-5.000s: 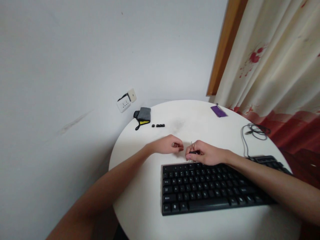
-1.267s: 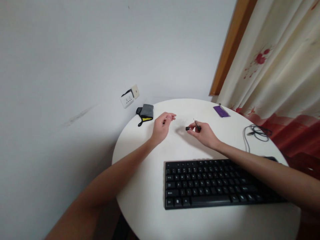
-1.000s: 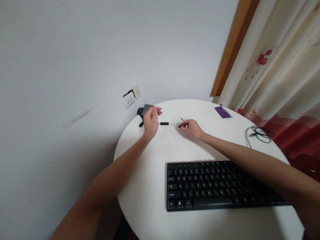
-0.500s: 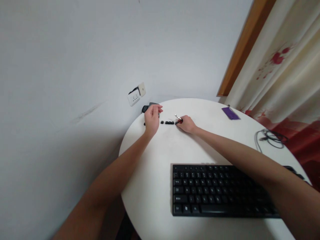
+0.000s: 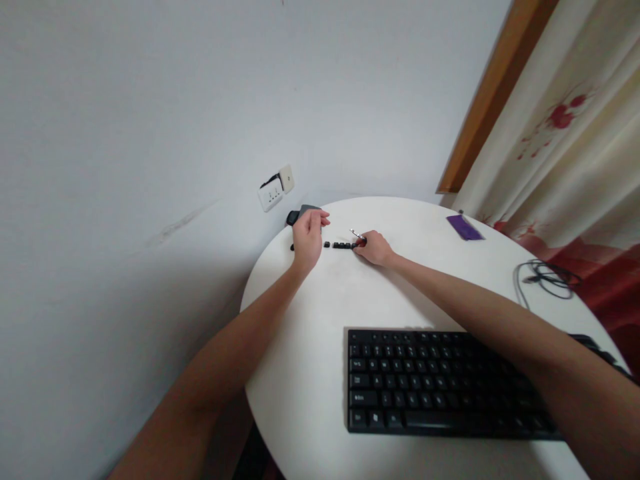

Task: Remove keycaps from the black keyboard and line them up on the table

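Observation:
My right hand is closed around a small tool with a bright metal end pointing up and left and a dark, reddish handle part. Its fingertips touch a black keycap at the right end of a short row of keycaps. A single keycap lies apart, left of the row. My left hand rests beside it on the white round table, fingers loosely bent and apart, with nothing visible in them. A small dark piece shows left of the left wrist.
A black keyboard lies nearest me, partly under my right forearm. At the right are a coiled cable and a purple packet. A grey object and a black object sit behind my left hand, by the wall.
My right hand has pushed the end keycap left, closing the gap to the row. My left hand stays in about the same place; the view has shifted slightly.

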Motion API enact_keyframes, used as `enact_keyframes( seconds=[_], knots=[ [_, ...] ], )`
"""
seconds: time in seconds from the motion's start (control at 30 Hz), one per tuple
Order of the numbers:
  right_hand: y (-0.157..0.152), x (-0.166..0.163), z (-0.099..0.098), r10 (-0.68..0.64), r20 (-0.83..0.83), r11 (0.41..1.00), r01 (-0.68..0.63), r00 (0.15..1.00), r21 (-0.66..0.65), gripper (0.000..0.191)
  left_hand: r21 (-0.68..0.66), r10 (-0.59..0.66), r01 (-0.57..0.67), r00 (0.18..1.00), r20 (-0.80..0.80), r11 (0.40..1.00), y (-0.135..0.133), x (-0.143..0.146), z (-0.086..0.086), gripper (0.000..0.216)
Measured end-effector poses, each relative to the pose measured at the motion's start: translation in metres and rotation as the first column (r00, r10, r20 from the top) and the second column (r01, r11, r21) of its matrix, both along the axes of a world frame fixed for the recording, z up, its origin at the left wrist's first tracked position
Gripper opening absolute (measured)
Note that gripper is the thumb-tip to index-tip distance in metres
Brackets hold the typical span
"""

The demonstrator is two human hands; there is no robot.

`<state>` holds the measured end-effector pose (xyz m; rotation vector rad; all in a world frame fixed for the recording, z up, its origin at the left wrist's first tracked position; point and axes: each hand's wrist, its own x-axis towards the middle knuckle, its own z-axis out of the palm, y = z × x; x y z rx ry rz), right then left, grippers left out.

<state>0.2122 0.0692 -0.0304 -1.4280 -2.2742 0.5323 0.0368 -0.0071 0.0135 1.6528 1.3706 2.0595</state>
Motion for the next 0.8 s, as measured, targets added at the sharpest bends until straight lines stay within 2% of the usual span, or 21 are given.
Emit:
enact_keyframes(
  seconds=[0.8],
  knots=[
    [-0.0013, -0.0005, 0.0004, -0.003, 0.022, 1.000, 0.003, 1.000, -0.004, 0.020, -0.032, -0.019, 0.019, 1.000, 0.000, 0.999, 0.0030, 0.0017, -0.0049, 0.033]
  ],
)
